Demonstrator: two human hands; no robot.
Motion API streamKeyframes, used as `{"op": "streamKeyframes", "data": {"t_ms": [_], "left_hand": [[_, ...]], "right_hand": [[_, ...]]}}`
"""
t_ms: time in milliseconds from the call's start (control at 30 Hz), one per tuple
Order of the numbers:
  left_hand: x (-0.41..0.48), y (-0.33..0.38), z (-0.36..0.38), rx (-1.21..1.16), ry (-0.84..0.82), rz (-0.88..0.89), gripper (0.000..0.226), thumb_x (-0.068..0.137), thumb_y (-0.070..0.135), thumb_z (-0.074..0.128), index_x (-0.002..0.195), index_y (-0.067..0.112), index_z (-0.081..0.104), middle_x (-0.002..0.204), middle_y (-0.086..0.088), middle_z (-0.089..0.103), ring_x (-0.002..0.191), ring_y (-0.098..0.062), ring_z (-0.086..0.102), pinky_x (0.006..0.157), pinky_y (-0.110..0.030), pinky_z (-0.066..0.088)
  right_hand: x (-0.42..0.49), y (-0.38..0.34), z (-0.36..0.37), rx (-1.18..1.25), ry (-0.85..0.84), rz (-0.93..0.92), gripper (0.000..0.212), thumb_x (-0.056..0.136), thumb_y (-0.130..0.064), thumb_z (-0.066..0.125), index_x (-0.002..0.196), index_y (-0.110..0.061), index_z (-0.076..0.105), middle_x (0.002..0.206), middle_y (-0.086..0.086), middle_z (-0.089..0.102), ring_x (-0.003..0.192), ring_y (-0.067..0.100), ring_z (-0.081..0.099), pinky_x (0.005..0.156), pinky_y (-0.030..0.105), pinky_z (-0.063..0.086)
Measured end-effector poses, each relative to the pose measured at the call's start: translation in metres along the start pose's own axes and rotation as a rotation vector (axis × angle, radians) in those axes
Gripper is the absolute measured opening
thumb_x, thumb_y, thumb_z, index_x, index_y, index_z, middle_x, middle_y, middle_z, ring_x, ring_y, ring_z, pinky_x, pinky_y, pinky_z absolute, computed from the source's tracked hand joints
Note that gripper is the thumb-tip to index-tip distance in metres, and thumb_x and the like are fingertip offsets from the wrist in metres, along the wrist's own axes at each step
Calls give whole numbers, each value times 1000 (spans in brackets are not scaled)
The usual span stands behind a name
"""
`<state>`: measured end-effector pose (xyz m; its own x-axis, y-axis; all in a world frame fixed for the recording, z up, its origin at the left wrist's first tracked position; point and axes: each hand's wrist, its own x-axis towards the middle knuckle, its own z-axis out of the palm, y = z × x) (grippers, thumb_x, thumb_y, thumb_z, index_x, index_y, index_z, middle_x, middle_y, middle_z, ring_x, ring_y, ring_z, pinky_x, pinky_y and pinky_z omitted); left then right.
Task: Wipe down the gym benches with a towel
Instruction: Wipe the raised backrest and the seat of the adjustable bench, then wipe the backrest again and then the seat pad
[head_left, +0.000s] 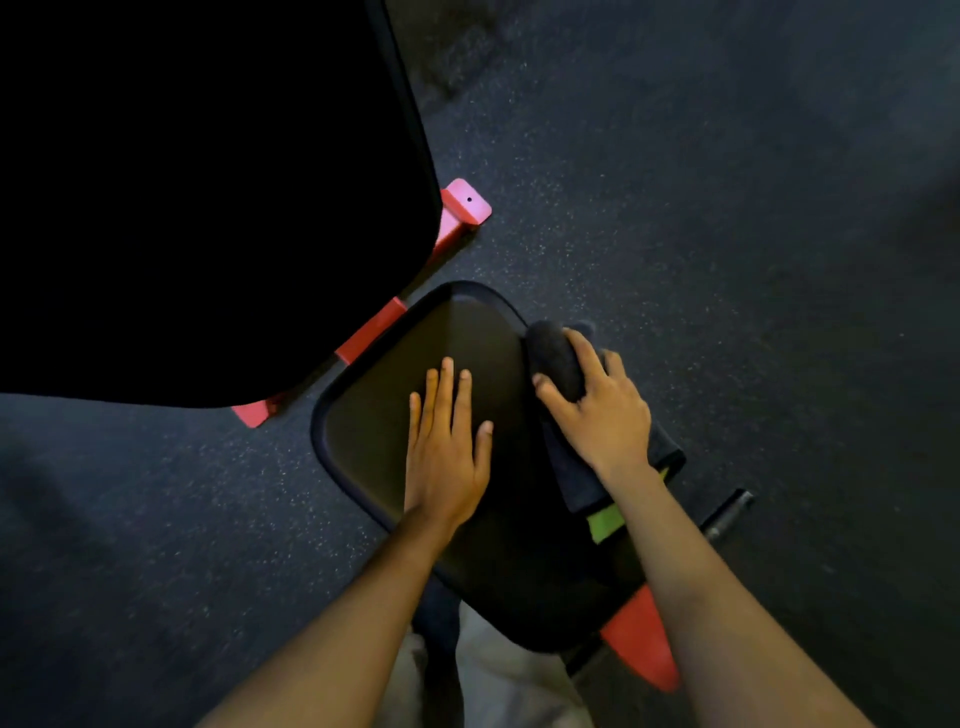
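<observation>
Leftmost, a large black backrest pad (208, 197) with rounded corners fills the upper corner, smooth and unlit. Red-painted metal frame pieces (465, 205) stick out from under its right edge. Next comes the seat pad (363, 426), a matte, dark, rounded rectangle with a raised piped rim.

The left hand (447, 457) lies flat on the middle of this pad, fingers straight and close together and the thumb slightly out. It is apart from the towel.

The dark, soft towel (553, 353) is bunched into a roll at the pad's right edge and trails back in folds under the wrist. The right hand (597, 410) sits on top of it. Its fingers curl over the roll and its thumb presses the roll's near side.

A bright green patch (605, 522) shows just below the towel's folds. Nearer the body, a red frame end (644, 644) pokes out from under the pad. A short black bar (730, 514) sticks out to the right. Speckled rubber floor (727, 208) surrounds everything.
</observation>
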<state>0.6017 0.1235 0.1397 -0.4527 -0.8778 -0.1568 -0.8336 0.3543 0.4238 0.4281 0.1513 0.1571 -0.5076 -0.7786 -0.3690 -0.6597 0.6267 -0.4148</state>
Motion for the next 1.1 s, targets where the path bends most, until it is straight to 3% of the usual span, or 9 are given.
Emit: {"op": "streamKeyframes", "data": {"t_ms": [200,367,533,667,800,1000,1100], "left_hand": [[-43,10,4,-6,-124,100,60,96,39,24,148,7,24,157,-12,10,142,-17,-2,116,-37,-1],[-84,8,-4,-38,-276,120,55,101,30,35,150,15,15,159,-5,-5,143,-14,-11,113,-30,-11],[-129,6,-35,-303,-388,-14,47,102,32,33,146,16,31,159,-3,10,144,-19,12,117,-37,11],[-166,9,-88,-563,-368,-191,46,102,33,34,145,17,34,152,-5,31,140,-20,27,113,-34,22],[-188,36,-159,-771,-323,-242,45,102,34,35,143,16,39,147,-4,40,135,-20,35,106,-27,26],[-225,117,-283,-932,-311,-58,46,102,38,33,144,19,38,149,2,36,138,-16,29,103,-19,20],[-240,167,-336,-966,-310,68,47,103,38,30,145,18,34,151,3,32,140,-16,24,107,-23,16]], "right_hand": [[-69,27,4,-134,132,208,66,88,-61,50,147,-41,29,147,7,36,122,39,43,94,53,37],[-146,26,33,-33,305,388,65,87,-48,60,146,-39,34,151,14,29,122,44,36,90,58,39],[-218,-5,60,63,192,486,68,91,-34,61,149,-38,25,155,14,12,129,39,32,101,49,37],[-269,-24,57,404,182,353,58,89,-18,64,142,-26,42,143,15,30,129,36,39,104,37,33],[-307,-54,8,773,334,358,52,88,-7,64,136,-19,49,135,14,42,125,26,42,91,12,26],[-360,-99,-114,949,584,249,47,88,-11,66,131,-23,52,135,7,46,116,14,46,88,17,35],[-389,-113,-183,967,686,175,48,87,-13,66,131,-25,52,134,3,48,118,16,49,98,29,43]]}}
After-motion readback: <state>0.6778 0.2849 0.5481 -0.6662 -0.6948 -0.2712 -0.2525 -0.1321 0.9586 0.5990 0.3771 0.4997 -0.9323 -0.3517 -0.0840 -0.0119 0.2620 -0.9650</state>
